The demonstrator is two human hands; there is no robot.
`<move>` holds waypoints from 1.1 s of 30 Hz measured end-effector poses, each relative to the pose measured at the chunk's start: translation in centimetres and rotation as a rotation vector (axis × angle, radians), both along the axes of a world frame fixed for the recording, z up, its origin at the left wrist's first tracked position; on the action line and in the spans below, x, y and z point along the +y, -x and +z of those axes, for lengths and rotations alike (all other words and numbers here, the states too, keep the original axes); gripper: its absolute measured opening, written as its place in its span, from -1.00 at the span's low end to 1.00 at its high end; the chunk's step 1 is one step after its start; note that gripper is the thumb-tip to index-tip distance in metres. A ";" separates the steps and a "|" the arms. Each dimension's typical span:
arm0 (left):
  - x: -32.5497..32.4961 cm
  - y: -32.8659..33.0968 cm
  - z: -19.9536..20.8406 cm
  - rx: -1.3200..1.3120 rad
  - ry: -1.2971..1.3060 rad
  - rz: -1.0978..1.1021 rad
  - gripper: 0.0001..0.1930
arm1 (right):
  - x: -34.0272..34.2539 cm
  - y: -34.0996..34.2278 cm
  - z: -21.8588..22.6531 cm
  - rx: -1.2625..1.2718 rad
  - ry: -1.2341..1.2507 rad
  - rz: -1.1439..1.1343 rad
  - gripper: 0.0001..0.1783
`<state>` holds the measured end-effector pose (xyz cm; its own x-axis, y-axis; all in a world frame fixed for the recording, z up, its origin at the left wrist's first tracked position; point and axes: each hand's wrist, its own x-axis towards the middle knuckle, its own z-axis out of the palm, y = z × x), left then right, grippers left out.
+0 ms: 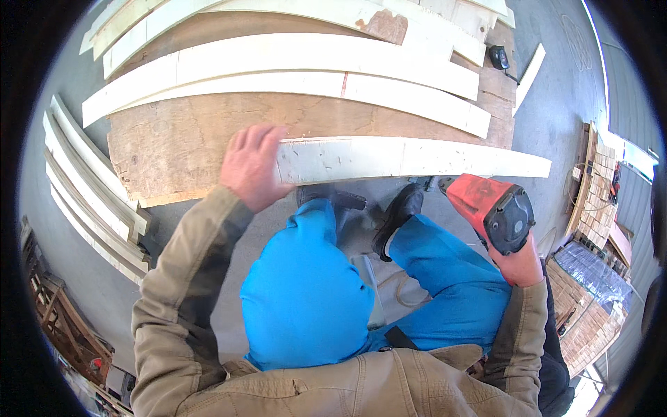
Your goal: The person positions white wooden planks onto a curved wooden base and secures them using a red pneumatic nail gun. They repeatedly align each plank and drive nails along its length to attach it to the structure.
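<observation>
A pale wooden board (pixel 410 157) lies along the near edge of the plywood tabletop (pixel 167 156), its right end jutting past the table. My left hand (pixel 255 165) is closed around the board's left end, thumb toward me and fingers over the far side. In my right hand (pixel 517 263) is a red and black nail gun (pixel 490 208), held by its handle, which is mostly hidden. Its nose points left, close below the board's near edge; I cannot tell whether it touches. Dark marks dot the board's upper face.
Several more pale boards (pixel 292 55) lie across the table's far part, with a black tape measure (pixel 498 57) at right. Long boards (pixel 94 187) are stacked on the floor at left. Bundled wood pieces (pixel 580 299) stand at right. A hose (pixel 403 288) lies near my legs.
</observation>
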<state>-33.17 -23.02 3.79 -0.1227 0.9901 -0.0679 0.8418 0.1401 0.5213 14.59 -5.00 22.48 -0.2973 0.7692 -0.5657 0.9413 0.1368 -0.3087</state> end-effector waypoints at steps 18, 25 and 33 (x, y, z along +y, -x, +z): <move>-1.5 2.6 -1.8 -0.155 -0.010 -0.039 -0.36 | -3.6 17.3 -1.8 0.433 0.247 0.235 -0.42; -1.3 2.9 -2.0 -0.193 -0.033 -0.031 -0.41 | -4.8 17.9 -2.2 0.450 0.206 0.263 -0.52; -0.3 3.8 -2.0 -0.168 0.023 -0.119 -0.41 | -4.7 18.6 -1.8 0.401 0.186 0.308 -0.52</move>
